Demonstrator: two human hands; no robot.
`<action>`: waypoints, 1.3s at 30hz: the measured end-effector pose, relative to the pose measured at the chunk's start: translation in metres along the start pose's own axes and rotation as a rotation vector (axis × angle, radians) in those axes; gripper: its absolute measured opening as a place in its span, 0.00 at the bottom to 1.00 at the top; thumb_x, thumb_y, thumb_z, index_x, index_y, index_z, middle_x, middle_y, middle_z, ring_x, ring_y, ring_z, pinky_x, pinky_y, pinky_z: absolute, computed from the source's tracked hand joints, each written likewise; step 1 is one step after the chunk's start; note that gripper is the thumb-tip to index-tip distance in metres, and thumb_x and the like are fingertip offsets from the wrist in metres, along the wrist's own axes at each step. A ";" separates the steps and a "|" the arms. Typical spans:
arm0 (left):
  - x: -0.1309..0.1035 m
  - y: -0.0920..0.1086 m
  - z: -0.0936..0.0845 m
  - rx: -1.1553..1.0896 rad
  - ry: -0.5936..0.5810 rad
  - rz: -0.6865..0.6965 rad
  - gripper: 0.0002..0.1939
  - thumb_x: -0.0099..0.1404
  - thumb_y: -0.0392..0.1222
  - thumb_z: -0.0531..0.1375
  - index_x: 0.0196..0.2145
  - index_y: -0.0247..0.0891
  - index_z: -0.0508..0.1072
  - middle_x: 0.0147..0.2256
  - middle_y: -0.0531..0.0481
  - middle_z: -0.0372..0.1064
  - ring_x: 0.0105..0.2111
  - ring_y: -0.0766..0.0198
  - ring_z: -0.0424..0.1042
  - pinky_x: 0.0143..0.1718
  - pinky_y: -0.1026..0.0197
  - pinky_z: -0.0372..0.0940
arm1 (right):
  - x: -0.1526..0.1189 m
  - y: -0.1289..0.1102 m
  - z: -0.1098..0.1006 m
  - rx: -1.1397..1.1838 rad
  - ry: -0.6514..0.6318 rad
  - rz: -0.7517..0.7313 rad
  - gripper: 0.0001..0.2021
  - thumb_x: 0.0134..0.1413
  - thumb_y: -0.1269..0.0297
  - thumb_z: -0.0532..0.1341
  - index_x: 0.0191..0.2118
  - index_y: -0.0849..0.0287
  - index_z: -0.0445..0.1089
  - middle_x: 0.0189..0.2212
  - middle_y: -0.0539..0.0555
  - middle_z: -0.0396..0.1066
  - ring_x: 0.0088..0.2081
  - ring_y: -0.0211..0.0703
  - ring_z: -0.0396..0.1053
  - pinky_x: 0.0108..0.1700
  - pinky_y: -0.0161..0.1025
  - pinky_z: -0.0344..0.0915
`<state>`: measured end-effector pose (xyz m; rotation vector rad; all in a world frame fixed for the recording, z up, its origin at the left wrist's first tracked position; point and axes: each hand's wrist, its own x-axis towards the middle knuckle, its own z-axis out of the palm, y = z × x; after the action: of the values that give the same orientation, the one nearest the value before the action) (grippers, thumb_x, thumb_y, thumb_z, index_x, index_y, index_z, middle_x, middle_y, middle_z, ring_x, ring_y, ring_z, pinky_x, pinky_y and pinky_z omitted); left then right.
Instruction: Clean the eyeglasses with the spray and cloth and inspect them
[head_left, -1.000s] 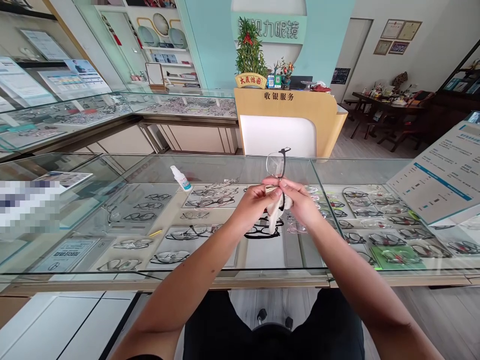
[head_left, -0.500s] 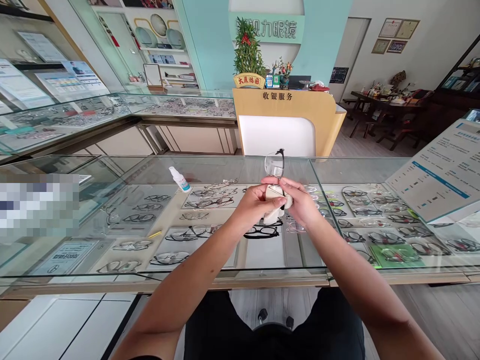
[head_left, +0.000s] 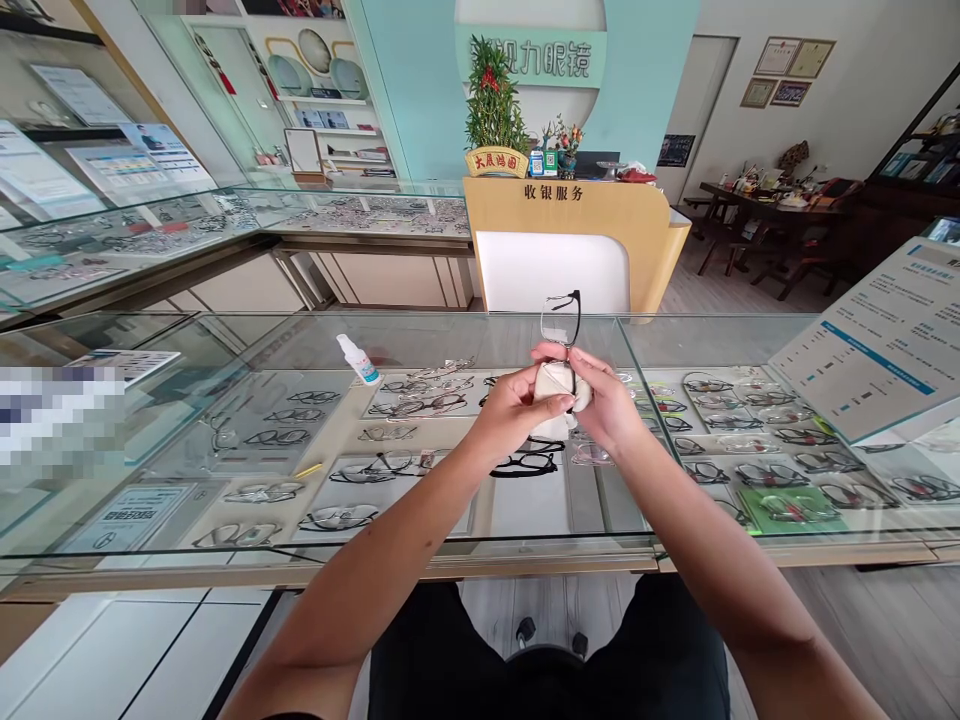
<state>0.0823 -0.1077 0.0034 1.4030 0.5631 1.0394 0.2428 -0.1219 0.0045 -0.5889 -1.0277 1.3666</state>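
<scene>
left hand [head_left: 517,403] clenched on pale cloth [head_left: 555,383], thumb laid across it. right hand [head_left: 604,402] closed on glasses [head_left: 562,320], fingers also against the cloth. glasses upright, one lens and dark rim part sticking up above both hands; lower part covered by cloth and fingers, details there can't tell. both hands close together, held over glass surface [head_left: 450,337]. white spray bottle [head_left: 360,361] on the surface, left of left hand, beyond it, well apart. black display glasses [head_left: 523,463] under the glass, just below the cloth on the near side. more frames in rows under glass, both sides of hands. yellow stick [head_left: 309,470] left of left hand, nearer the body. green card [head_left: 793,512] under glass, right of right hand, frame on it. big printed sign [head_left: 862,350] tilted, far right of right hand. potted plant [head_left: 495,105] well beyond both hands.
</scene>
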 end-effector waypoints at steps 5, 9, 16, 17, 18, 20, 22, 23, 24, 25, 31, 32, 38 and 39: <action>-0.002 -0.003 0.003 0.056 0.082 0.071 0.28 0.57 0.63 0.82 0.35 0.37 0.80 0.27 0.54 0.71 0.26 0.68 0.61 0.28 0.63 0.57 | -0.003 0.000 0.004 0.009 -0.040 -0.011 0.20 0.62 0.41 0.76 0.52 0.47 0.90 0.52 0.53 0.88 0.52 0.52 0.82 0.58 0.48 0.78; -0.003 -0.003 0.005 0.119 0.165 0.114 0.32 0.58 0.71 0.79 0.32 0.38 0.77 0.24 0.55 0.68 0.24 0.68 0.60 0.26 0.63 0.56 | -0.005 0.003 0.007 -0.024 -0.059 -0.014 0.22 0.63 0.40 0.75 0.54 0.46 0.89 0.54 0.53 0.87 0.55 0.54 0.82 0.63 0.51 0.77; -0.006 -0.002 0.008 0.206 0.267 0.214 0.37 0.64 0.79 0.72 0.27 0.40 0.71 0.21 0.56 0.61 0.23 0.68 0.55 0.26 0.61 0.54 | -0.008 0.003 0.009 -0.120 -0.119 -0.026 0.24 0.65 0.35 0.73 0.54 0.46 0.89 0.59 0.54 0.87 0.57 0.56 0.81 0.64 0.53 0.75; -0.006 -0.001 0.007 0.214 0.268 0.215 0.37 0.65 0.79 0.71 0.27 0.40 0.70 0.21 0.57 0.59 0.23 0.68 0.53 0.26 0.60 0.53 | -0.008 0.002 0.010 -0.136 -0.125 -0.030 0.24 0.65 0.35 0.72 0.54 0.46 0.89 0.58 0.53 0.87 0.57 0.56 0.81 0.63 0.52 0.75; -0.007 -0.001 0.007 0.217 0.264 0.210 0.38 0.66 0.80 0.70 0.26 0.41 0.68 0.20 0.57 0.57 0.23 0.68 0.52 0.25 0.60 0.52 | -0.009 0.001 0.011 -0.150 -0.125 -0.032 0.24 0.65 0.35 0.72 0.54 0.47 0.89 0.58 0.53 0.87 0.57 0.56 0.81 0.63 0.51 0.75; -0.008 0.000 0.006 0.206 0.241 0.187 0.39 0.68 0.80 0.68 0.25 0.42 0.64 0.20 0.58 0.54 0.22 0.68 0.51 0.25 0.59 0.51 | -0.009 -0.002 0.012 -0.155 -0.121 -0.031 0.23 0.66 0.36 0.72 0.53 0.47 0.90 0.58 0.53 0.87 0.56 0.56 0.81 0.62 0.50 0.75; -0.008 0.000 0.004 0.188 0.217 0.156 0.39 0.68 0.80 0.67 0.25 0.42 0.64 0.21 0.57 0.54 0.23 0.67 0.52 0.26 0.59 0.52 | -0.009 -0.004 0.012 -0.130 -0.123 -0.024 0.21 0.65 0.38 0.73 0.50 0.48 0.90 0.58 0.53 0.87 0.57 0.57 0.81 0.60 0.50 0.76; -0.008 0.000 0.003 0.179 0.203 0.141 0.38 0.68 0.80 0.67 0.26 0.42 0.66 0.22 0.56 0.56 0.24 0.66 0.54 0.27 0.59 0.53 | -0.008 -0.005 0.011 -0.111 -0.124 -0.018 0.21 0.64 0.39 0.73 0.49 0.49 0.90 0.57 0.54 0.87 0.57 0.57 0.81 0.60 0.50 0.76; -0.008 0.000 0.001 0.169 0.185 0.128 0.37 0.69 0.80 0.67 0.28 0.42 0.68 0.24 0.55 0.57 0.25 0.65 0.56 0.28 0.59 0.55 | -0.007 -0.005 0.010 -0.090 -0.123 -0.009 0.20 0.64 0.39 0.73 0.48 0.49 0.90 0.56 0.55 0.88 0.57 0.58 0.82 0.59 0.51 0.77; -0.007 0.000 -0.001 0.158 0.159 0.116 0.36 0.69 0.80 0.67 0.29 0.41 0.71 0.25 0.54 0.59 0.26 0.64 0.57 0.29 0.59 0.56 | -0.006 -0.006 0.008 -0.070 -0.116 0.004 0.20 0.63 0.40 0.74 0.48 0.50 0.89 0.55 0.55 0.88 0.57 0.59 0.82 0.58 0.51 0.77; -0.006 0.008 -0.014 0.125 -0.068 0.029 0.31 0.70 0.72 0.71 0.43 0.38 0.81 0.31 0.51 0.66 0.31 0.62 0.62 0.32 0.60 0.60 | -0.002 -0.007 -0.001 -0.010 -0.029 0.028 0.17 0.61 0.43 0.74 0.45 0.50 0.86 0.49 0.55 0.88 0.51 0.55 0.83 0.54 0.49 0.78; -0.006 0.010 -0.014 0.140 -0.085 0.027 0.30 0.69 0.70 0.72 0.46 0.37 0.82 0.34 0.50 0.69 0.32 0.62 0.64 0.33 0.60 0.61 | -0.002 -0.008 -0.002 -0.012 -0.023 0.026 0.17 0.61 0.43 0.74 0.45 0.50 0.86 0.48 0.55 0.88 0.50 0.55 0.83 0.54 0.49 0.78; -0.006 0.010 -0.007 0.144 -0.048 0.059 0.31 0.63 0.61 0.79 0.52 0.36 0.83 0.39 0.47 0.77 0.36 0.61 0.69 0.36 0.62 0.63 | -0.002 -0.007 0.002 0.019 -0.021 0.022 0.16 0.62 0.44 0.74 0.44 0.49 0.86 0.47 0.54 0.88 0.49 0.53 0.82 0.51 0.48 0.78; -0.006 0.009 -0.005 0.130 -0.034 0.064 0.33 0.62 0.60 0.80 0.55 0.36 0.82 0.38 0.48 0.77 0.35 0.62 0.69 0.35 0.63 0.62 | -0.003 -0.006 0.002 0.027 -0.020 0.020 0.15 0.62 0.44 0.74 0.44 0.49 0.86 0.47 0.54 0.87 0.50 0.53 0.81 0.52 0.48 0.78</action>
<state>0.0731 -0.1117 0.0095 1.5593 0.5726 1.0433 0.2444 -0.1259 0.0104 -0.5680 -1.0198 1.4049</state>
